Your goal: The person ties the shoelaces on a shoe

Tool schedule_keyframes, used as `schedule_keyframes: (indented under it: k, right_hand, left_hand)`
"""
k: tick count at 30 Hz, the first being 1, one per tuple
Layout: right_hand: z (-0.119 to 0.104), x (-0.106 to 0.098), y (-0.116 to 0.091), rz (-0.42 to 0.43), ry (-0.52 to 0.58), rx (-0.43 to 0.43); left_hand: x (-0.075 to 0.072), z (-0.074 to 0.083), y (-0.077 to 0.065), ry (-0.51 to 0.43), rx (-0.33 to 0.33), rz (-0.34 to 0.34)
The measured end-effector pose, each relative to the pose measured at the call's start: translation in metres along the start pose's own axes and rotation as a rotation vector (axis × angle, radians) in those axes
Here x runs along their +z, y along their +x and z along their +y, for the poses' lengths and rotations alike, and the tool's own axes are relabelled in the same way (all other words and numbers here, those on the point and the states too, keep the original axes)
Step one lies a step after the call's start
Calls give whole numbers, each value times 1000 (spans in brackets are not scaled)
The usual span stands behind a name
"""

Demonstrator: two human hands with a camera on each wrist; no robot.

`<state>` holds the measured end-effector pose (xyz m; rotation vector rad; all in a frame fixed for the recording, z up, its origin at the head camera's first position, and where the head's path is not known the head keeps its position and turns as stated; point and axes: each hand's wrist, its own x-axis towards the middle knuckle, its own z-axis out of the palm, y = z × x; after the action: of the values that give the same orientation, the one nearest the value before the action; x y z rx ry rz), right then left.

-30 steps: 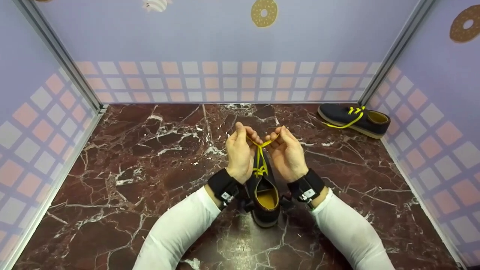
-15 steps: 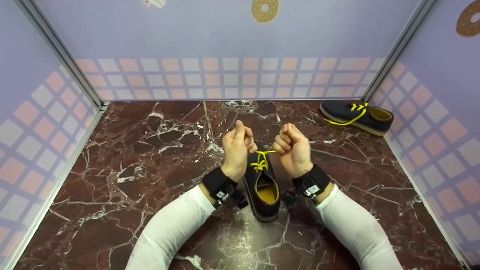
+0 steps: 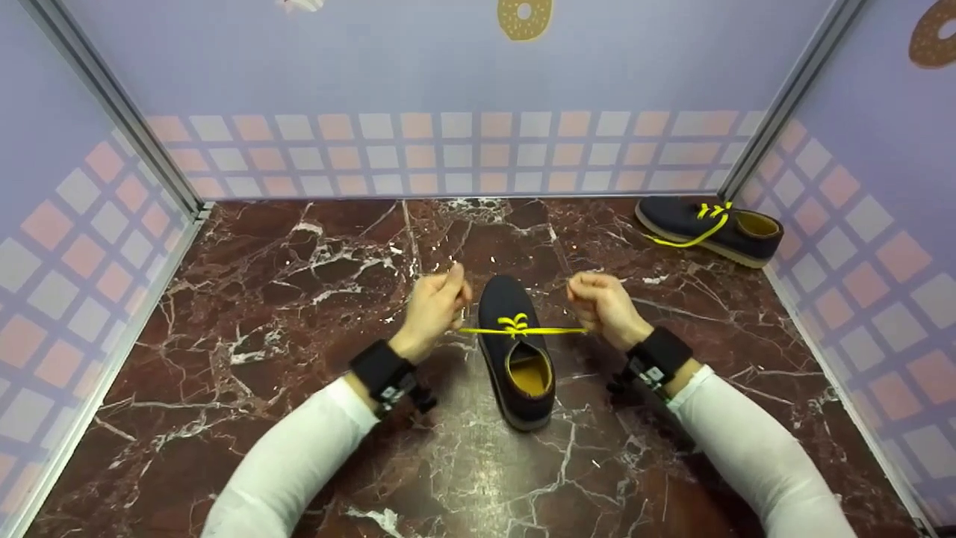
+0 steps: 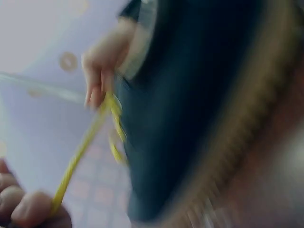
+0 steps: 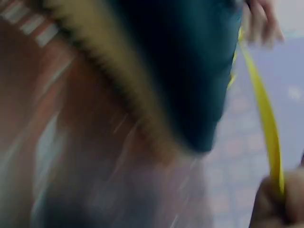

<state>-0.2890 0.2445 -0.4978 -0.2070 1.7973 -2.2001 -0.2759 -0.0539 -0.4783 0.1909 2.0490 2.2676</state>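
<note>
A dark navy shoe [image 3: 508,299] with a tan insole and pale sole stands in the middle of the marbled surface, toe pointing away from me. Its yellow shoelace [image 3: 553,330] runs out taut to both sides from the crossing over the tongue. On the left, my left hand [image 3: 435,306] grips one lace end in curled fingers. My right hand [image 3: 603,306] holds the other end in the same way, right of the shoe. In the left wrist view the lace [image 4: 78,154] slants up from the curled fingers [image 4: 33,209] to the shoe's side.
A second navy shoe [image 3: 706,230] with yellow laces lies at the back right corner, one lace end trailing toward its toe. Patterned walls [image 3: 448,149] enclose the marbled surface [image 3: 299,359] at the back, left and right.
My hands have drawn apart, left hand leftward and right hand rightward, and come lower. The lace crossing, raised above the shoe before, now lies tight down on it.
</note>
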Motion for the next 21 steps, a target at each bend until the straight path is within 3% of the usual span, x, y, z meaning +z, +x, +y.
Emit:
schedule_keyframes:
  k: [2,5,9,13,17,21]
  right_hand:
    - [6,-7,-1,-54,-73,53]
    - [11,-7,-1,-127,-180,68]
    - [13,4,-1,-199,-331,9]
    - [11,14,-6,-271,-524,-75]
    - [7,20,-10,-262,-709,-175]
    - [3,22,-12,-181,-814,-228]
  left_hand:
    - [-11,-6,-1,88,-22,-3]
    - [-19,-11,0,247,29,-22]
    - [-19,-12,2,447,156,-94]
    - [-16,-13,0,576,188,-224]
    - [-12,-7,-2,718,233,-251]
    - [-11,0,-4,824,276,-285]
